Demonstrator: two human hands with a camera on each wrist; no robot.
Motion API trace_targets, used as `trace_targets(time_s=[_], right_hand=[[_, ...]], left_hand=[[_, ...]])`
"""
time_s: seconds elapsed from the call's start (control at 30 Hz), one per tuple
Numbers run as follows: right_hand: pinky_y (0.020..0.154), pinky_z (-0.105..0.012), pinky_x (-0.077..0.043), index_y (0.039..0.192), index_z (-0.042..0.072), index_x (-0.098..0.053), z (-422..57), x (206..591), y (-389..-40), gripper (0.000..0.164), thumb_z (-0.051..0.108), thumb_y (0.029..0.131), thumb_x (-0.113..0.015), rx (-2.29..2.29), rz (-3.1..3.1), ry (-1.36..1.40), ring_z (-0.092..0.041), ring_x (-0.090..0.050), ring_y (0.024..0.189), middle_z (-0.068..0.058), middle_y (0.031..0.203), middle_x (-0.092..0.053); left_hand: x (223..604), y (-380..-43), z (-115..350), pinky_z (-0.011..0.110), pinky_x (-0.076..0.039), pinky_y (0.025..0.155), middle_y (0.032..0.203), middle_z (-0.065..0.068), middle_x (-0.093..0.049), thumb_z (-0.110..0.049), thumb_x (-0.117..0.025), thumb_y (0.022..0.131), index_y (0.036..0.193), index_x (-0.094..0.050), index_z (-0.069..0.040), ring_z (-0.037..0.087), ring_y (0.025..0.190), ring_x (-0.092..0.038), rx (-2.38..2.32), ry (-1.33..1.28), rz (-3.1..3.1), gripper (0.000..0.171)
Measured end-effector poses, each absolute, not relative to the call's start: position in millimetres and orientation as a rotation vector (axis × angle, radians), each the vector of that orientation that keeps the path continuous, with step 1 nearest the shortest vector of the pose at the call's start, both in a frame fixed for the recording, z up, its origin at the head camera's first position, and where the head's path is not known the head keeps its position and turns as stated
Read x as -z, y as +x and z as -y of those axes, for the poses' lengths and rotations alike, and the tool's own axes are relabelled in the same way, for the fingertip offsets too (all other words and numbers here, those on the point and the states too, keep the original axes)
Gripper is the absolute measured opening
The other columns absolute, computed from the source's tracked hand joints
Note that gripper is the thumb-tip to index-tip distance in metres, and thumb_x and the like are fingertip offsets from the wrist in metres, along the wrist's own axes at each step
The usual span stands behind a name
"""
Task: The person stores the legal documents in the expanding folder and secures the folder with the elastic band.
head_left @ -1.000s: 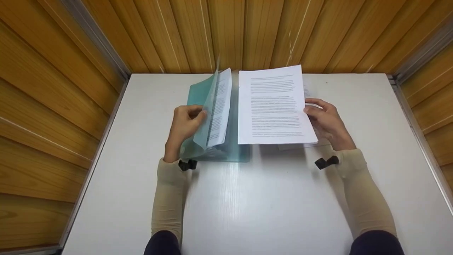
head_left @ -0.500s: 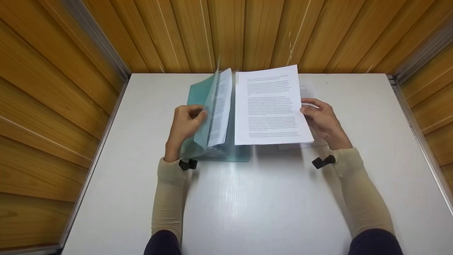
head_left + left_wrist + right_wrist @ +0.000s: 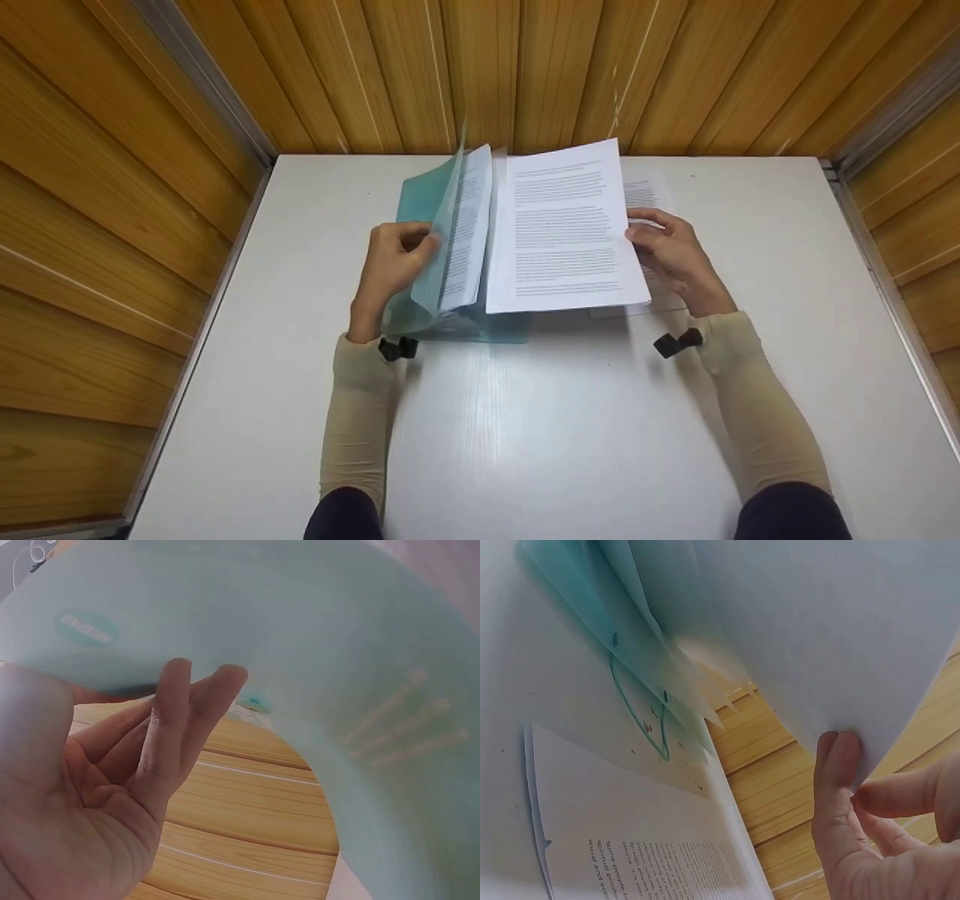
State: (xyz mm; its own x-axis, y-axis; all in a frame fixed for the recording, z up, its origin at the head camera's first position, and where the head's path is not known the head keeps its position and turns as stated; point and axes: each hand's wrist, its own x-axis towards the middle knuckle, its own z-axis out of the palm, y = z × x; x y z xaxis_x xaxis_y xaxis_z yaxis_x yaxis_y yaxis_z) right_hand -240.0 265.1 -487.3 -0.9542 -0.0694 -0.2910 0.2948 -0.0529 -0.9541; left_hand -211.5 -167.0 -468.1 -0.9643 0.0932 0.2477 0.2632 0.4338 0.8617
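My left hand [image 3: 394,259] pinches the raised translucent flap of a teal document folder [image 3: 427,187] and holds it up at the left. Behind the flap stand printed pages [image 3: 466,232] inside the folder. With thumb and fingers, my right hand [image 3: 679,259] pinches the right edge of a thin stack of printed sheets [image 3: 566,232]. The stack is tilted, text towards me, its left edge beside the folder's pages and overlapping the folder. In the left wrist view the flap carries an oval label [image 3: 86,628]. An elastic cord [image 3: 634,714] loops from the folder in the right wrist view.
More printed paper [image 3: 652,817] lies on the white table [image 3: 525,442], partly hidden under the held stack and right hand in the head view. Wood-panelled walls [image 3: 480,75] border the table's back and both sides.
My right hand has moved left with the stack, bringing it closer to the folder's pages and slightly tilted. More of the paper on the table shows behind it. The left hand stays put.
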Motion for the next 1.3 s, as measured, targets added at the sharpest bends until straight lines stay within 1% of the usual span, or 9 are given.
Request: trace_targets(time_s=[0.23,0.5,0.77,1.0,1.1,1.3], right_hand=[[0.079,-0.028,-0.061,0.145,0.003,-0.057,-257,489,-241,0.040,0.003,0.105,-0.062,2.083,-1.963,0.227,-0.017,-0.075,0.096,-0.004,0.113,-0.078],[0.077,-0.029,-0.061,0.144,0.000,-0.056,-249,489,-241,0.041,0.001,0.104,-0.064,2.116,-1.911,0.183,-0.017,-0.076,0.090,-0.004,0.108,-0.079],[0.080,-0.030,-0.061,0.146,0.001,-0.055,-240,490,-244,0.042,0.002,0.105,-0.063,2.088,-1.926,0.162,-0.018,-0.076,0.093,-0.004,0.108,-0.078],[0.078,-0.029,-0.061,0.143,0.003,-0.059,-237,484,-247,0.040,0.002,0.104,-0.064,2.111,-1.940,0.181,-0.017,-0.076,0.092,-0.004,0.109,-0.078],[0.077,-0.029,-0.061,0.144,0.002,-0.058,-236,481,-247,0.040,0.001,0.104,-0.064,2.121,-1.936,0.163,-0.017,-0.075,0.091,-0.003,0.108,-0.078],[0.079,-0.028,-0.061,0.144,0.002,-0.058,-233,479,-247,0.041,0.002,0.104,-0.065,2.109,-1.943,0.159,-0.017,-0.075,0.093,-0.003,0.109,-0.078]], left_hand=[[469,-210,167,0.038,-0.062,0.080,0.106,0.014,-0.081,-0.007,-0.069,0.097,0.114,-0.081,0.002,0.023,0.086,-0.079,1.551,-0.309,2.526,0.023],[469,-210,167,0.035,-0.061,0.077,0.104,0.016,-0.081,-0.008,-0.068,0.096,0.113,-0.081,0.004,0.024,0.085,-0.078,1.551,-0.305,2.520,0.024],[468,-209,168,0.033,-0.060,0.076,0.104,0.015,-0.081,-0.008,-0.069,0.096,0.113,-0.081,0.003,0.023,0.083,-0.077,1.551,-0.287,2.530,0.024],[468,-209,169,0.032,-0.059,0.074,0.103,0.014,-0.082,-0.010,-0.069,0.097,0.114,-0.082,0.002,0.022,0.081,-0.076,1.531,-0.273,2.543,0.024],[467,-209,169,0.032,-0.059,0.074,0.102,0.014,-0.081,-0.010,-0.070,0.097,0.113,-0.082,0.002,0.022,0.080,-0.076,1.527,-0.274,2.537,0.024],[466,-209,168,0.034,-0.060,0.076,0.104,0.015,-0.081,-0.009,-0.069,0.097,0.113,-0.082,0.002,0.023,0.083,-0.077,1.534,-0.292,2.533,0.024]])
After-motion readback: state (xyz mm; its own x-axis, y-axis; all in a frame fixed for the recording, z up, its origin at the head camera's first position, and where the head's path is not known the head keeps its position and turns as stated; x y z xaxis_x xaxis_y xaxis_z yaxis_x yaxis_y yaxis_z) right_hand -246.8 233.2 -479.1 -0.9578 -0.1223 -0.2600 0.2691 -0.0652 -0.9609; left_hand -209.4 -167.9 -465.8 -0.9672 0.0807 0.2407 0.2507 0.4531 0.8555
